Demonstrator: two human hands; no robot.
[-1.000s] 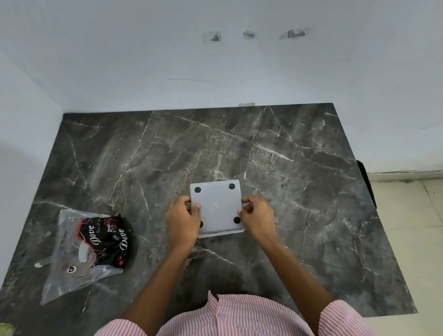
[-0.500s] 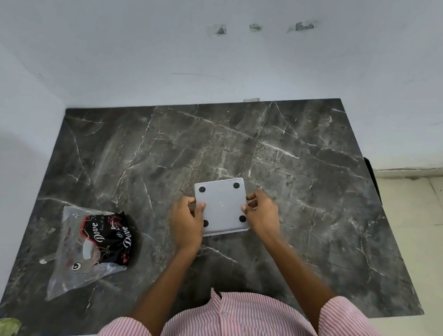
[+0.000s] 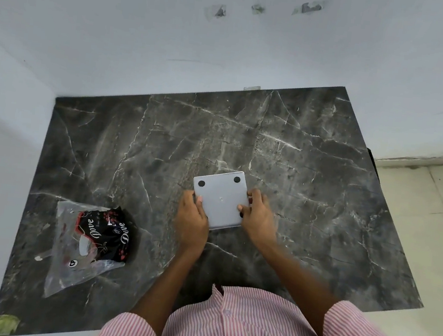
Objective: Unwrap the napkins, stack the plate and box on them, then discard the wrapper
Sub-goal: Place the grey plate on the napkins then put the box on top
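Note:
A flat grey square plate (image 3: pixel 221 198) with black round pads at its corners lies on the dark marble table (image 3: pixel 310 178), near the middle. My left hand (image 3: pixel 191 219) grips its left edge and my right hand (image 3: pixel 257 216) grips its right edge, thumbs on top. At the left front lies a clear plastic wrapper (image 3: pixel 75 256) holding a black pack (image 3: pixel 106 233) with white "Dove" lettering. Whether anything lies under the plate is hidden.
White walls close the table at the back and left. The table's right edge drops to a pale tiled floor (image 3: pixel 430 219). A greenish scrap (image 3: pixel 5 324) sits at the front left corner. My striped shirt (image 3: pixel 251 328) fills the bottom.
Both hands and the plate stay together at the table's middle; the view has shifted slightly, otherwise nothing has visibly moved.

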